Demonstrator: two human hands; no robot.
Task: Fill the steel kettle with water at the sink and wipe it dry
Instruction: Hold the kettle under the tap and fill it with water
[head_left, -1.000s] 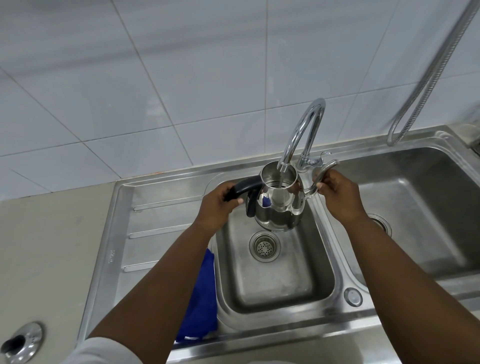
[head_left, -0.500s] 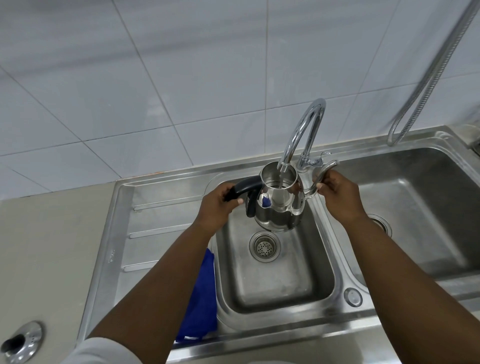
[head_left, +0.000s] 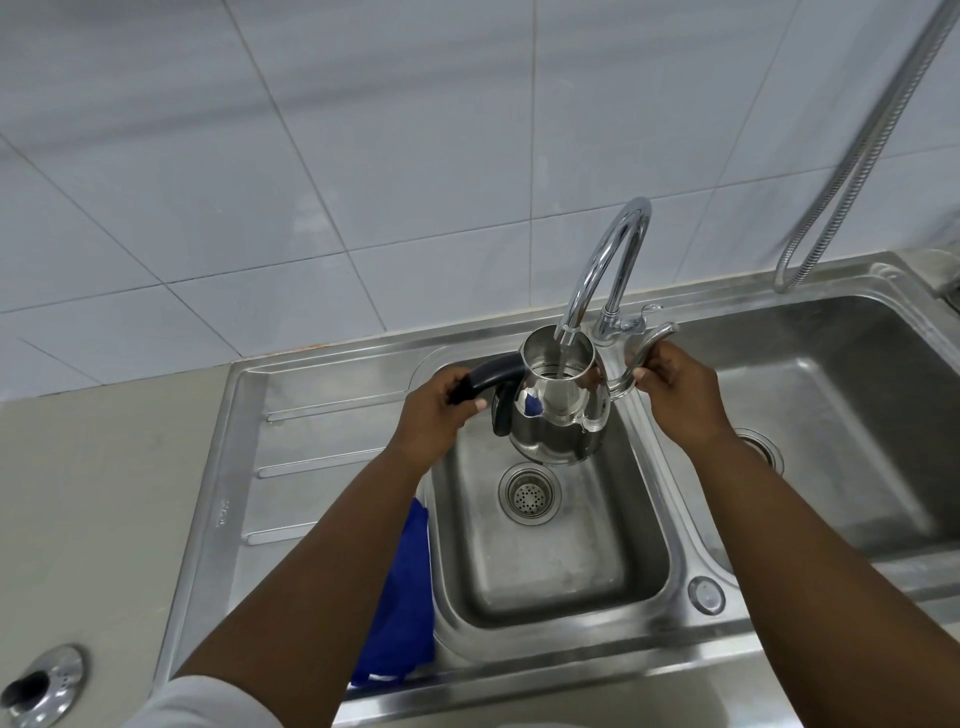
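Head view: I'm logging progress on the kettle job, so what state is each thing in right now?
Steel kettle: lidless, upright under the spout, held above the basin.
Faucet: running into the kettle.
Left hand: gripping the black handle.
Right hand: holding the kettle's spout.
Blue cloth: lying unused on the sink edge.
Kettle lid: off, on the counter.

Kettle (head_left: 558, 415) in my grip: mirror-bright steel, a small blue reflection on its left flank; its handle (head_left: 485, 382) is glossy black. Tap (head_left: 608, 265) over it, polished chrome. Sink (head_left: 550, 566) dull grey steel, faintly streaked, drain strainer (head_left: 530, 493) dotted with small holes. Cloth (head_left: 400, 597) at near left of the basin, deep blue. Wall tiles (head_left: 363, 130) pale bluish white with thin grey grout lines. Counter (head_left: 93, 509) on the left, flat beige. Lid (head_left: 44, 686) at near left, steel with a black knob. My sleeve (head_left: 208, 704), white.
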